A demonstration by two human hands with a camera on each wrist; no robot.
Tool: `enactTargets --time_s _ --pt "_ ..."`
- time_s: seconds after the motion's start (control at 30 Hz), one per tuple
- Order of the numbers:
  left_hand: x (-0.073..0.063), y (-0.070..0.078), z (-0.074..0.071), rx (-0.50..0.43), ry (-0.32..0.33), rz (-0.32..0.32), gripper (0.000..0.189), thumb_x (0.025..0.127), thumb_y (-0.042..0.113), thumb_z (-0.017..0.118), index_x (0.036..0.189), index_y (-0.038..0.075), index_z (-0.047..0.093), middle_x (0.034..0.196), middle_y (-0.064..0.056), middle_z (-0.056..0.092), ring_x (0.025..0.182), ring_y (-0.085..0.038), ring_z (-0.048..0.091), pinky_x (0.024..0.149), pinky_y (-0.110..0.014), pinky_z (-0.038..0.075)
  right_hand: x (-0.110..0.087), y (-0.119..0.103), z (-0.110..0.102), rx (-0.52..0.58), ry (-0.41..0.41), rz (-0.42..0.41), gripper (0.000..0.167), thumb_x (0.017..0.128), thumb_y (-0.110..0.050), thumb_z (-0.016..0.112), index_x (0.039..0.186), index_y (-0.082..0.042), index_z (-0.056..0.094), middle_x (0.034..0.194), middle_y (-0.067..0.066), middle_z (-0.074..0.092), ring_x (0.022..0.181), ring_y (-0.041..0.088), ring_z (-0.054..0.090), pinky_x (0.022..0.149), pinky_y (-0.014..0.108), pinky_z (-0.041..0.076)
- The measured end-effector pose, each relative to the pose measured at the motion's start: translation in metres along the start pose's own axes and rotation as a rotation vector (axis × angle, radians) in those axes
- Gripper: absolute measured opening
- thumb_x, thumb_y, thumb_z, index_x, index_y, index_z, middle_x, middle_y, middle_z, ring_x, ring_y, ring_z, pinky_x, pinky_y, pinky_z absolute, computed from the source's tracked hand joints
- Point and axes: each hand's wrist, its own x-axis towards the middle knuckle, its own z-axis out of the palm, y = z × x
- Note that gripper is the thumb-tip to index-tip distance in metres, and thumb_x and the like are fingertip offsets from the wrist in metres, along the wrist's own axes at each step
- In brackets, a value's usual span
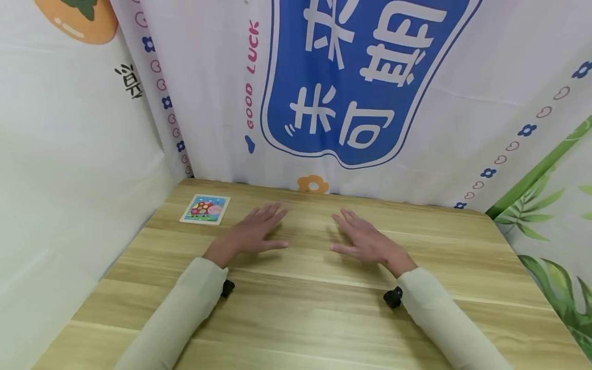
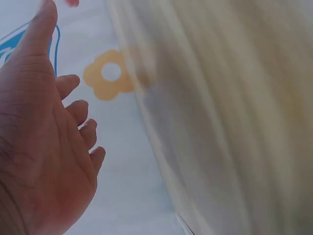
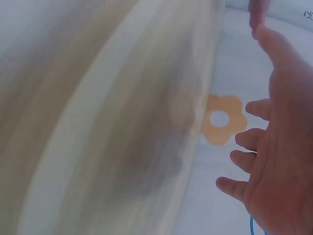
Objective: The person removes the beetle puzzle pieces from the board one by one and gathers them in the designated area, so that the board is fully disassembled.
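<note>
My left hand (image 1: pixel 252 232) hovers over the middle of the wooden table (image 1: pixel 296 318), fingers extended and thumb pointing toward the other hand. Facing it across a gap, my right hand (image 1: pixel 365 240) is held the same way, its fingers spread a little. Nothing is in either palm; the left wrist view shows the bare left palm (image 2: pixel 44 132) and the right wrist view the bare right palm (image 3: pixel 281 161). Left of the left hand, a small square picture card (image 1: pixel 205 209) with a red ladybug on a blue ground lies flat near the table's far left corner.
A white printed cloth (image 1: pixel 222 103) with a blue panel hangs behind the table's far edge. More white cloth stands along the left side (image 1: pixel 69 180) and the right side (image 1: pixel 555 205), where green leaves are printed. Small black devices sit at both wrists.
</note>
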Motion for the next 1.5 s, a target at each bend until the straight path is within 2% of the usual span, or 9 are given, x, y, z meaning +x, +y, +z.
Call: enactTargets --time_s 0.2,0.33,0.53,0.73,0.87,1.1,1.3,1.5 --pt "-0.019 -0.011 -0.003 -0.066 -0.007 -0.059 0.097 0.097 0.068 0.054 0.167 0.015 0.013 0.171 -0.015 0.004 0.155 -0.039 0.006 0.122 -0.055 0.005 0.010 -0.011 0.004 0.018 -0.010 -0.034 0.094 0.098 -0.071 0.048 0.167 -0.017 0.016 0.171 0.012 -0.002 0.155 0.031 0.006 0.119 0.055 0.019" --pt "-0.035 -0.024 -0.007 -0.082 0.024 -0.113 0.097 0.097 0.067 0.055 0.166 0.012 0.017 0.170 -0.020 0.008 0.154 -0.041 0.007 0.121 -0.059 0.006 0.020 -0.024 0.009 0.020 -0.024 -0.057 0.091 0.100 -0.069 0.045 0.167 -0.017 0.014 0.170 0.011 -0.002 0.156 0.032 0.006 0.120 0.053 0.018" --pt "-0.065 -0.054 -0.013 -0.099 0.059 -0.227 0.098 0.098 0.068 0.052 0.166 0.010 0.013 0.170 -0.019 0.004 0.154 -0.042 0.004 0.120 -0.062 0.006 0.038 -0.047 0.020 0.005 -0.073 -0.111 0.088 0.103 -0.067 0.040 0.166 -0.011 0.015 0.171 0.011 0.001 0.156 0.030 0.007 0.121 0.050 0.018" --pt "-0.085 -0.088 -0.014 -0.168 0.096 -0.321 0.095 0.102 0.061 0.052 0.165 0.003 0.012 0.168 -0.026 0.004 0.152 -0.047 0.003 0.117 -0.067 0.009 0.054 -0.064 0.031 -0.015 -0.093 -0.171 0.089 0.103 -0.067 0.038 0.165 -0.007 0.019 0.171 0.012 0.009 0.156 0.025 0.012 0.121 0.047 0.021" --pt "-0.093 -0.104 -0.014 -0.204 0.119 -0.373 0.090 0.105 0.056 0.049 0.163 -0.004 0.013 0.166 -0.033 0.002 0.151 -0.052 0.002 0.116 -0.068 0.009 0.064 -0.075 0.037 -0.030 -0.095 -0.202 0.089 0.103 -0.068 0.038 0.165 -0.007 0.021 0.171 0.012 0.011 0.155 0.024 0.013 0.121 0.045 0.022" --pt "-0.104 -0.124 -0.022 -0.274 0.131 -0.455 0.091 0.108 0.057 0.036 0.162 -0.005 -0.002 0.163 -0.036 -0.011 0.148 -0.056 -0.006 0.114 -0.071 0.006 0.080 -0.096 0.039 -0.059 -0.123 -0.246 0.089 0.103 -0.069 0.036 0.164 -0.006 0.021 0.171 0.012 0.013 0.155 0.025 0.016 0.121 0.043 0.020" --pt "-0.107 -0.139 -0.026 -0.301 0.128 -0.493 0.092 0.108 0.058 0.033 0.160 -0.007 -0.006 0.162 -0.036 -0.014 0.148 -0.055 -0.009 0.114 -0.070 0.003 0.094 -0.113 0.039 -0.123 -0.166 -0.258 0.090 0.103 -0.070 0.034 0.165 -0.006 0.020 0.171 0.011 0.012 0.155 0.023 0.015 0.122 0.040 0.019" --pt "-0.114 -0.150 -0.020 -0.310 0.125 -0.498 0.092 0.110 0.055 0.032 0.155 -0.018 -0.003 0.159 -0.042 -0.010 0.147 -0.057 -0.010 0.116 -0.067 0.002 0.107 -0.130 0.050 -0.143 -0.193 -0.277 0.091 0.101 -0.072 0.031 0.165 -0.009 0.021 0.171 0.009 0.012 0.155 0.022 0.014 0.122 0.036 0.018"
